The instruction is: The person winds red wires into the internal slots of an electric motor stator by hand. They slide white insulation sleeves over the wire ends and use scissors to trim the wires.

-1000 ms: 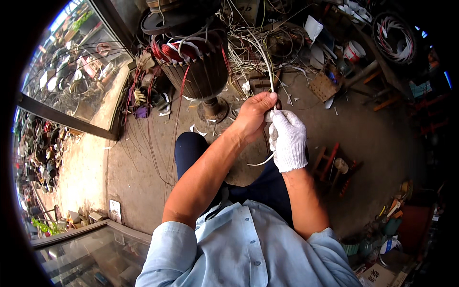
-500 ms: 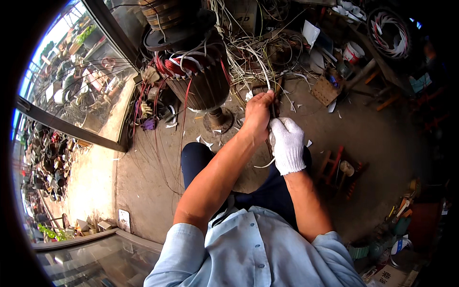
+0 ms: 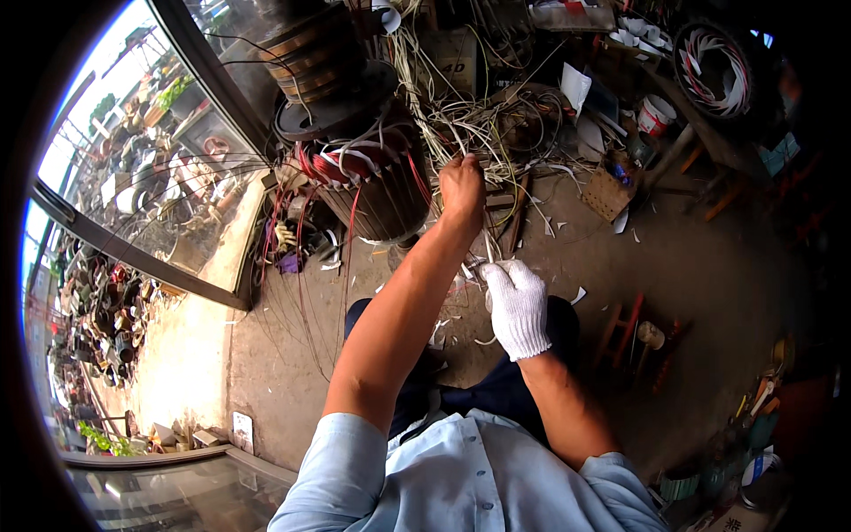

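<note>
Evidently the wire [image 3: 487, 244] runs between the left hand [image 3: 463, 188], closed on it toward twelve o'clock, and the gloved right hand [image 3: 517, 301], pinching it toward six; the left fingertips are hidden.

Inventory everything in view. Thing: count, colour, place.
white wire: one strand visible, white, between the hands
wound rotor: 1, dark brown, red and white windings, upper centre-left
banded cylinder: 1, brown, above rotor
tangled wires: uncountable, mostly off-white, beyond left hand
wound ring: 1, red and white, dark rim, upper right
bucket: 1, white and red, upper right
perforated block: 1, tan, below bucket
scraps: many, white, floor
red frame: 1, red, right of gloved hand
framed glass panels: several, left
shirt: 1, light blue, bottom
trousers: 1 pair, navy, under forearms
left hand: 1, bare, upper centre
right hand: 1, white-gloved, centre
</note>
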`<state>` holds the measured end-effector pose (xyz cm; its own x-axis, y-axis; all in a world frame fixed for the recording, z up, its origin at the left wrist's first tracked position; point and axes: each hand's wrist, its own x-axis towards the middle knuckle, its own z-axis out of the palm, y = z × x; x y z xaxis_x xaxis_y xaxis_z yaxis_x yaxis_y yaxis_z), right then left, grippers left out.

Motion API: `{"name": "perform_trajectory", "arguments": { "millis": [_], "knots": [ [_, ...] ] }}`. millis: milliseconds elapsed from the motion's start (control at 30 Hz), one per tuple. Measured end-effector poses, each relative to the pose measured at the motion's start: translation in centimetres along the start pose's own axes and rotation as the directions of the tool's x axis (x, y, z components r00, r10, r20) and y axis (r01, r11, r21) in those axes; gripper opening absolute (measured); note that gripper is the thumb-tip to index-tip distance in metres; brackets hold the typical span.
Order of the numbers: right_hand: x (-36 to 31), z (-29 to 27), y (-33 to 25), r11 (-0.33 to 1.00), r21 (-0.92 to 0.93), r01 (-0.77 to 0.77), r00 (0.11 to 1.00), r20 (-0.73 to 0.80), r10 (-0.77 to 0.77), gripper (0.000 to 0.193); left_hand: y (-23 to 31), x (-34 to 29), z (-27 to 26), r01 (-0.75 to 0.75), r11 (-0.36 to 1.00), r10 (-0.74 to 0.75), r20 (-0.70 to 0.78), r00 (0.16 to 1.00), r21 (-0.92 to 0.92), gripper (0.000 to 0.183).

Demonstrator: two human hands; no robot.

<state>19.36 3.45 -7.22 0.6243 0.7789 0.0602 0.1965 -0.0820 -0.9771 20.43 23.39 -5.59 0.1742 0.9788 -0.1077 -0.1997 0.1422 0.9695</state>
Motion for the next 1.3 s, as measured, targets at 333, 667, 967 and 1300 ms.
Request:
{"name": "perform_trajectory", "arguments": {
  "millis": [333, 667, 967, 1300],
  "knots": [
    [0.8, -2.1, -1.7, 0.942, 0.23, -0.243, 0.969, 0.11, 0.223, 0.023, 2.3, -4.5, 0.1, 0.513, 0.771, -0.351, 0.42, 0.837, -0.377, 0.032],
    [-1.6, -2.4, -1.7, 0.973, 0.152, -0.174, 0.98, 0.129, 0.155, 0.021, 2.4, -5.2, -1.0, 0.465, 0.794, -0.315, 0.389, 0.866, -0.392, 0.032],
    [-0.9, -1.1, -1.8, 0.973, 0.139, -0.186, 0.979, 0.113, 0.171, 0.023, 2.8, -5.9, -2.2, 0.441, 0.8, -0.291, 0.38, 0.878, -0.407, 0.031],
    [0.6, -1.0, 0.0, 0.991, 0.112, -0.08, 0.996, 0.056, 0.074, 0.025, 1.1, -6.5, -3.2, 0.354, 0.861, -0.19, 0.416, 0.889, -0.365, 0.025]
  ]
}}
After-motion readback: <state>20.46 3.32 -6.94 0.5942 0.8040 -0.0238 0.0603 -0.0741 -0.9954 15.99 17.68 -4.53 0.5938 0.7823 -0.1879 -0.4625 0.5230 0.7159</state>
